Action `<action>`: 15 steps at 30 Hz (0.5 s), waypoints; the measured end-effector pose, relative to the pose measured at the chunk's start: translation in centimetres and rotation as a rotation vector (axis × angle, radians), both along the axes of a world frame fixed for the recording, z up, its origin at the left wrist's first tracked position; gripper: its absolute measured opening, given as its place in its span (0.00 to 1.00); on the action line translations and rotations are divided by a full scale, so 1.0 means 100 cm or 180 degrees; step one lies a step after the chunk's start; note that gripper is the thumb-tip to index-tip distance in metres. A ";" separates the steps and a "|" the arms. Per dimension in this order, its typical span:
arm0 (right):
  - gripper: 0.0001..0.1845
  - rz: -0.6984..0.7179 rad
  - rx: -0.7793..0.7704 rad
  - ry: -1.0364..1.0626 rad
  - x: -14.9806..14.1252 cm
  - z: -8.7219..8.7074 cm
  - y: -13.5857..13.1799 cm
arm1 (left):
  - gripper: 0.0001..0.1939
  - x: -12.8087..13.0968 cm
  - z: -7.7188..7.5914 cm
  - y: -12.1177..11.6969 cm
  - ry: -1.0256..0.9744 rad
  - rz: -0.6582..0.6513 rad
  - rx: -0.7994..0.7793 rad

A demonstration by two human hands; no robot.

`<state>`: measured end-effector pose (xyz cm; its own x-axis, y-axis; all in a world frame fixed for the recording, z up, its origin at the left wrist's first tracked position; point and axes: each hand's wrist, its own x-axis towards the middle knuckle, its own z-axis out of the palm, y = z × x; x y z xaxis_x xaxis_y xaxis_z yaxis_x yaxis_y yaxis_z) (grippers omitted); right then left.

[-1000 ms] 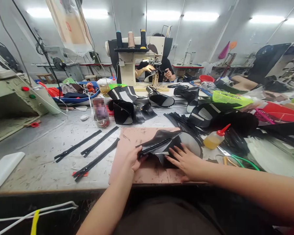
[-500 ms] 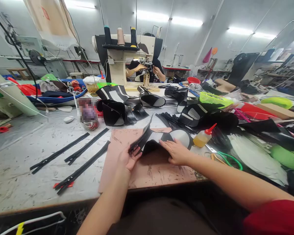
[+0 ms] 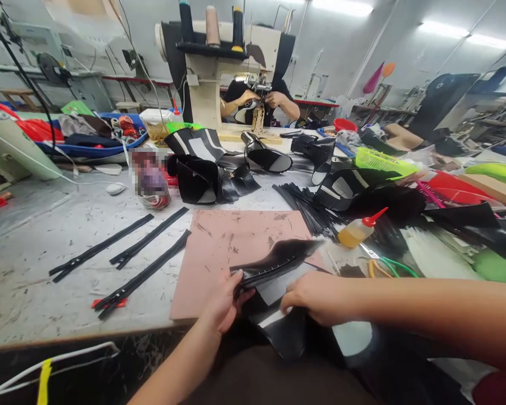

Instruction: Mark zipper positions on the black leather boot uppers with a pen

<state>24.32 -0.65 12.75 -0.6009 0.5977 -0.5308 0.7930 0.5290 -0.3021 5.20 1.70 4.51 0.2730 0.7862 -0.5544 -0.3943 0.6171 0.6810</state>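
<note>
A black leather boot upper (image 3: 278, 261) with pale backing patches is bent over the front edge of the work table. One flap of it shows a row of small pale marks along a seam. My left hand (image 3: 225, 301) pinches its left edge, thumb on top. Curled over the middle of the piece, my right hand (image 3: 314, 295) grips it, its fingertips partly hidden. Under the flap lies a pink board (image 3: 219, 242). Left of the board are three black zippers, among them the nearest zipper (image 3: 145, 273).
A glue bottle (image 3: 356, 230) with a red tip and green-handled scissors (image 3: 392, 265) lie right of the board. Behind are black strips (image 3: 303, 208), more boot uppers (image 3: 198, 177) and a jar (image 3: 154, 198). Across the table, a person works at a sewing machine (image 3: 202, 95).
Both hands have drawn the boot upper toward my body, off most of the pink board, and turned it so the seamed flap faces up. My right hand's fingers have curled in.
</note>
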 end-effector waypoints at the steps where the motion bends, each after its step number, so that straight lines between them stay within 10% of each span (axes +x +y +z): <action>1: 0.21 0.0128 0.0132 -0.0042 -0.005 -0.003 -0.003 | 0.02 0.002 -0.001 0.000 0.0044 -0.0019 0.0070; 10: 0.09 0.0385 0.0806 0.0075 -0.019 -0.022 -0.007 | 0.15 0.002 -0.014 0.000 0.0665 -0.0263 0.0717; 15: 0.12 -0.0383 0.0583 0.0135 -0.022 -0.023 0.010 | 0.17 -0.003 -0.015 -0.004 0.0860 -0.0202 0.0661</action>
